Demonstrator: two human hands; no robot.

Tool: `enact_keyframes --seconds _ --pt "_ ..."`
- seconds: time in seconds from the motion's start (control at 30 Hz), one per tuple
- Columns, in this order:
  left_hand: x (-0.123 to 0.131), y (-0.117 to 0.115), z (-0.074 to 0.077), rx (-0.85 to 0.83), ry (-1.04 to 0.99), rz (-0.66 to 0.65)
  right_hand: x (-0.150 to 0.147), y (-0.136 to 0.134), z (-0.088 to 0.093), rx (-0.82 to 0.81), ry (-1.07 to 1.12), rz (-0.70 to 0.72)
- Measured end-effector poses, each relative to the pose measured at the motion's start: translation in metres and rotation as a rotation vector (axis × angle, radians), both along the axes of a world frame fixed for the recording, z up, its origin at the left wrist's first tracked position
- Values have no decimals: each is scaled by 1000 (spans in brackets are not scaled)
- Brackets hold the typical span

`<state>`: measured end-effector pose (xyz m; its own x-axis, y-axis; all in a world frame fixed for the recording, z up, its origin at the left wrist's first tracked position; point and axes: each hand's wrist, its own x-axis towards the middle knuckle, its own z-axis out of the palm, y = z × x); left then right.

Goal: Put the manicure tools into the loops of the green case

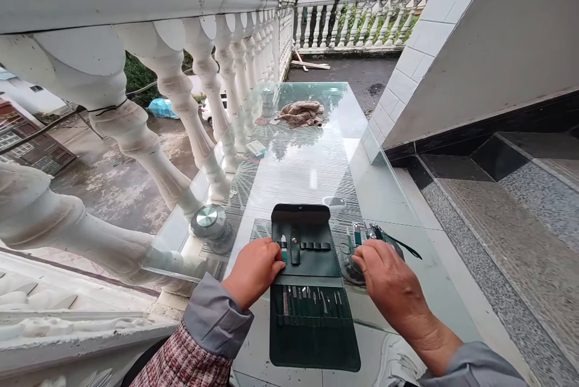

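Note:
A dark green manicure case (312, 345) lies unfolded on the glass table. Its lower panel holds a row of slim metal tools (312, 302); the upper panel has mostly bare loops and a strap with a snap. At the case's left edge, my left hand (256, 272) is closed, thumb and fingers pinching the edge beside a small green-handled tool (284, 245) in a loop. Right of the case, my right hand (391, 278) is closed with fingertips down at several nail clippers (371, 231) with green parts. What its fingertips grip is hidden.
The glass table (312, 176) stretches away from me, with a crumpled brown cloth (301, 114) at its far end and a small card (256, 147) on its left. A white balustrade (176, 91) runs along the left. Stone steps (497, 206) rise at right.

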<state>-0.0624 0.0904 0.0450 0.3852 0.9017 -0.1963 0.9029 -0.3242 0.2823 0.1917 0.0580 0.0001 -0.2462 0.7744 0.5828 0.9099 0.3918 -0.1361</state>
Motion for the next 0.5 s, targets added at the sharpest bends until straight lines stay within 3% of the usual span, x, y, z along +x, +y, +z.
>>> enact_keyframes --seconds 0.17,0.5 --pt "1 -1 -3 21 -4 -6 -6 0 -4 -85 -122 -11" --pt "12 -9 -1 79 133 -14 -37 -7 2 -126 1 120"
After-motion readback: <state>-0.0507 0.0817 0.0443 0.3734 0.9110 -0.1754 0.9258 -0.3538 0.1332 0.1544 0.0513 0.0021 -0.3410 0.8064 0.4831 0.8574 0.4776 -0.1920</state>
